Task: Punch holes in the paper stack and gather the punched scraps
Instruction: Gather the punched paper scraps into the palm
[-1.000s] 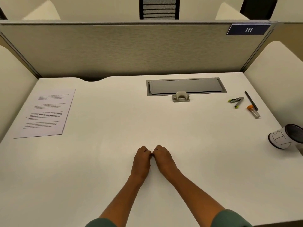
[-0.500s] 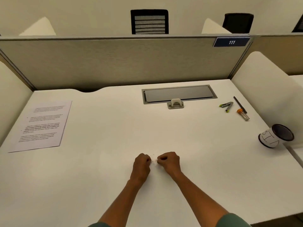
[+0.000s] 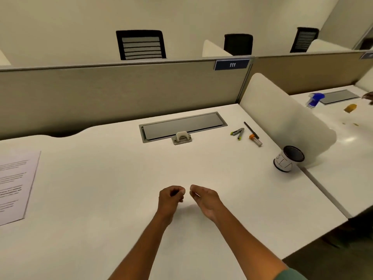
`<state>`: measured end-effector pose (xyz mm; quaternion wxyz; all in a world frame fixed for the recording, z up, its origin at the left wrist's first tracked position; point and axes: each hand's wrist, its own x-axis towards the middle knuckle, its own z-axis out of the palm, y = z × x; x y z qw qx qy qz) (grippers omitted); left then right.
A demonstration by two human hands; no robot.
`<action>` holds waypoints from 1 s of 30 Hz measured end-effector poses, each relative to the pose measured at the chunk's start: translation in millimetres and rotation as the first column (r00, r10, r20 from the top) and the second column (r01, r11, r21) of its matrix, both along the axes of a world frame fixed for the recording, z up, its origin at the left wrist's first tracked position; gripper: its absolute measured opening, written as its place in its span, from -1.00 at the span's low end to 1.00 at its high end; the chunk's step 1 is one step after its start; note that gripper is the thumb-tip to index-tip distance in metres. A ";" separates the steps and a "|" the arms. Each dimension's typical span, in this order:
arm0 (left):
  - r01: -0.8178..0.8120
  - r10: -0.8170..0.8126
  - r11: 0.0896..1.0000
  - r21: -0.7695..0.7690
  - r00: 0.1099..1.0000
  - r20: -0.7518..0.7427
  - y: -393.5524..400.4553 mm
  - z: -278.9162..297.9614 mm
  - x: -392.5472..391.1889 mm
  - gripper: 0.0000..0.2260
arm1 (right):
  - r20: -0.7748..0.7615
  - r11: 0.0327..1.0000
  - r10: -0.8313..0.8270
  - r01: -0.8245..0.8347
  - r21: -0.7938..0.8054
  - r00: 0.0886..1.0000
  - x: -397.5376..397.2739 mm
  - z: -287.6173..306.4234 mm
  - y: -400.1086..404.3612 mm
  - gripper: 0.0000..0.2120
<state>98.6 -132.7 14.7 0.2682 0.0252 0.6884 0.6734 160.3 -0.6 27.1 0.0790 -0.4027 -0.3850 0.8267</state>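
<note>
Since half a second ago my two hands have drawn apart and lifted slightly off the white bench (image 3: pixel 121 199), and my view has swung right, pushing the printed white paper stack (image 3: pixel 15 186) to the left edge. My left hand (image 3: pixel 171 197) is curled, fingertips pinched against the thumb; whether scraps sit in that pinch I cannot tell. My right hand (image 3: pixel 203 197) is loosely cupped, palm turned inward, nothing visible in it. I judge the gathering of scraps is ending here, with a likely tip into the white cup with a black rim (image 3: pixel 289 158) at the right, though no scraps are clear enough to confirm. The small beige hole punch (image 3: pixel 181 137) sits far centre, beside the grey cable hatch (image 3: pixel 182 126). The blue plate (image 3: pixel 232 64) on the partition reads "111"; the cup's black marker strokes are unreadable.
</note>
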 end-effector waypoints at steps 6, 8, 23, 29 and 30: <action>0.089 -0.088 0.996 0.019 0.996 -0.023 78.3 12.4 3.6 -0.92 | -0.075 0.988 -0.126 0.119 -0.093 0.989 13.4 16.7 71.9 -0.89; 0.123 -0.122 0.992 0.016 0.992 -0.024 116.6 15.8 7.7 -0.92 | -0.104 0.981 -0.160 0.147 -0.124 0.982 22.4 21.6 106.6 -0.84; 0.315 -0.310 0.949 0.030 0.944 -0.110 417.6 60.5 41.6 -0.86 | -0.198 0.930 -0.360 0.368 0.006 0.912 81.7 69.9 389.9 -0.92; 0.339 -0.370 0.927 -0.160 0.893 -0.255 471.5 58.9 43.9 -0.94 | -0.091 0.901 -0.355 0.367 0.231 0.930 83.1 64.5 442.2 -0.93; 0.336 -0.380 0.922 -0.195 0.884 -0.274 476.3 57.7 43.9 -0.94 | -0.051 0.895 -0.345 0.345 0.284 0.937 82.4 61.3 446.7 -0.94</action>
